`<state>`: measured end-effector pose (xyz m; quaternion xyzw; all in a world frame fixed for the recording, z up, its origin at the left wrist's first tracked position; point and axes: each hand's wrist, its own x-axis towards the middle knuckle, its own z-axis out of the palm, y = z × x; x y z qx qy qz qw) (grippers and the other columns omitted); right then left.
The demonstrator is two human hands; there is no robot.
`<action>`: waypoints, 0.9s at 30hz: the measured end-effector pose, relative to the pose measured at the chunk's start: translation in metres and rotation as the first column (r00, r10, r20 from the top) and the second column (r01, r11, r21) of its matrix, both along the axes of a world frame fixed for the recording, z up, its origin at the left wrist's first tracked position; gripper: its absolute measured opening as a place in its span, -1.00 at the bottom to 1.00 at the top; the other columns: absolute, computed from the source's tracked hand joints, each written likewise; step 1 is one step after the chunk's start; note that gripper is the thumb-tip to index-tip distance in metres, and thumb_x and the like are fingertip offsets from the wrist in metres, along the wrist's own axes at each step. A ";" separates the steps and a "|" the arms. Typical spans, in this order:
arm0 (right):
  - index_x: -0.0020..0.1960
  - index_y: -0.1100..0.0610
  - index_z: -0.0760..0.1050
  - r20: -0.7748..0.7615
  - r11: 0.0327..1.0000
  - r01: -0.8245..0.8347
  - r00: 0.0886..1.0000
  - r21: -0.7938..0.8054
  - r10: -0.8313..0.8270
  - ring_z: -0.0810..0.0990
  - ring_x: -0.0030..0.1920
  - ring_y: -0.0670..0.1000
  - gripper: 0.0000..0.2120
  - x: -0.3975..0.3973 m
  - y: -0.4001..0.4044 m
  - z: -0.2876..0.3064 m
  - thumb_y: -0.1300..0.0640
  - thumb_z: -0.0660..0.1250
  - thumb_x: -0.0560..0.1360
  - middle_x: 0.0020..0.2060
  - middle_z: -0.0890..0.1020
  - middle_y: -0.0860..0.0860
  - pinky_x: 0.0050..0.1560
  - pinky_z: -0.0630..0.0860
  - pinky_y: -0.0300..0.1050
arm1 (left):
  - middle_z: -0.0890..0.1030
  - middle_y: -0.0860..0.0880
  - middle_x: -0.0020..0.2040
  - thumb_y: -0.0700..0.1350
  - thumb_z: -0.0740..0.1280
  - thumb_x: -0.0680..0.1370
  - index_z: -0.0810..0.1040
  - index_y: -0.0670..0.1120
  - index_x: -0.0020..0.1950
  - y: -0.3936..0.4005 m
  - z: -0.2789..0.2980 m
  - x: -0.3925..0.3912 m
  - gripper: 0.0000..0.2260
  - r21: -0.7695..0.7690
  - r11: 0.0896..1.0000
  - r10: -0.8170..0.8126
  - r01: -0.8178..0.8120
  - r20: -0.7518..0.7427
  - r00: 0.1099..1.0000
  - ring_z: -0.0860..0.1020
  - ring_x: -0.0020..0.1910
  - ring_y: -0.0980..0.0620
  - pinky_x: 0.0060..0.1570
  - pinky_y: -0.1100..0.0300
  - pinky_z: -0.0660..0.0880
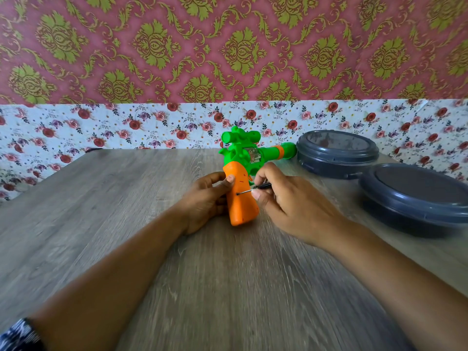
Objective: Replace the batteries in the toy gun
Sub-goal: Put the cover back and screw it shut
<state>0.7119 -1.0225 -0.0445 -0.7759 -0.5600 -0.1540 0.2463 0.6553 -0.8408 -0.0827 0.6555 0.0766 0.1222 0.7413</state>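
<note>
A toy gun (241,158) with a green body and an orange handle lies on the wooden table (126,211), handle toward me. My left hand (206,198) grips the orange handle from the left, thumb on its top face. My right hand (286,203) pinches a thin black screwdriver (254,189). The screwdriver's tip sits in a small hole on the handle's face. The gun's barrel with an orange ring points right.
Two round dark grey lidded containers stand at the right: one (336,153) at the back against the flowered wall, one (415,196) nearer me at the table's right edge. Wood-grain tabletop stretches left and toward me.
</note>
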 end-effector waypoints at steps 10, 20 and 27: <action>0.10 0.11 0.30 0.087 0.994 -0.029 0.995 -0.108 0.038 0.47 -0.33 0.14 -0.81 -0.004 0.000 -0.001 0.29 0.18 0.52 -0.06 0.49 0.05 -0.36 0.45 0.08 | 0.60 -0.18 0.10 -0.16 0.30 0.47 0.39 -0.21 0.34 0.008 0.000 -0.005 -0.56 -0.075 0.985 -0.152 0.153 0.022 0.988 0.65 -0.05 -0.01 -0.08 0.09 0.61; 0.00 0.04 0.39 0.118 0.993 -0.067 0.991 0.100 0.055 0.62 -0.24 0.21 -0.75 -0.004 0.003 -0.003 0.17 0.00 0.42 -0.15 0.62 0.06 -0.38 0.54 0.09 | 0.54 -0.26 0.23 -0.22 0.36 0.38 0.35 -0.19 0.39 0.012 -0.001 -0.005 -0.43 -0.071 0.976 -0.202 0.206 0.050 0.978 0.62 0.04 -0.08 0.03 -0.01 0.59; -0.07 0.17 0.43 0.243 0.996 0.074 0.967 0.045 -0.083 0.56 -0.46 0.21 -0.61 -0.008 0.002 0.000 -0.11 -0.01 0.52 -0.37 0.63 0.10 -0.54 0.37 -0.09 | 0.60 -0.22 0.18 0.00 0.64 0.09 0.39 -0.15 0.36 0.013 -0.001 -0.004 -0.10 -0.097 0.973 -0.207 0.211 0.045 0.977 0.62 0.07 -0.12 -0.01 0.00 0.59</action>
